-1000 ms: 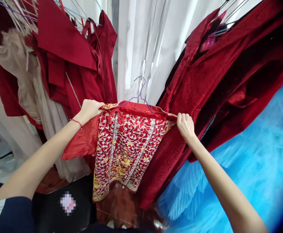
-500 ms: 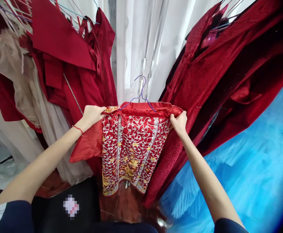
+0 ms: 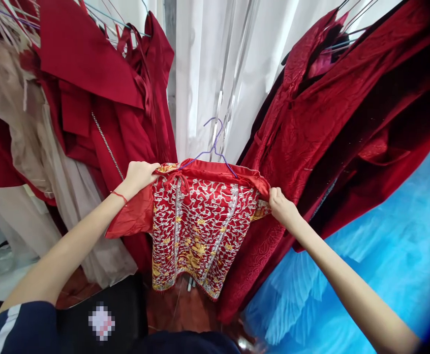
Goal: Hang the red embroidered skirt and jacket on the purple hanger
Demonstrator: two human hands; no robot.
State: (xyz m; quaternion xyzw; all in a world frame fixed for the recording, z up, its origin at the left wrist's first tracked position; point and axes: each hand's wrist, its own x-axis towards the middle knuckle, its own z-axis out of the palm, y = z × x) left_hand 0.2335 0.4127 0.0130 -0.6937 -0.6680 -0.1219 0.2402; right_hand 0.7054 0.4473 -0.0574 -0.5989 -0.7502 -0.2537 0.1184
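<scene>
Between my hands a red garment (image 3: pixel 200 226), embroidered in silver and gold, hangs on a purple wire hanger (image 3: pixel 214 147). My left hand (image 3: pixel 141 178) is closed on its upper left edge, where a plain red flap (image 3: pixel 132 216) hangs below. At the upper right edge, lower than the left, my right hand (image 3: pixel 283 206) has its fingers closed on the cloth. The hanger's hook rises above the red lined neckline. A small red tie (image 3: pixel 181 182) dangles at the front left. The garment's back is hidden.
Dark red dresses (image 3: pixel 100 103) and a beige gown (image 3: pixel 23 103) hang on the left. More red dresses (image 3: pixel 292 137) and a blue tulle gown (image 3: pixel 348 275) crowd the right. White curtains (image 3: pixel 196 73) hang behind. A black seat (image 3: pixel 126 314) stands lower left on the red-brown floor (image 3: pixel 178 314).
My right hand has moved down and right, turning so its knuckles show, and the garment's right edge has dropped with it. My left hand keeps its grip nearly in place.
</scene>
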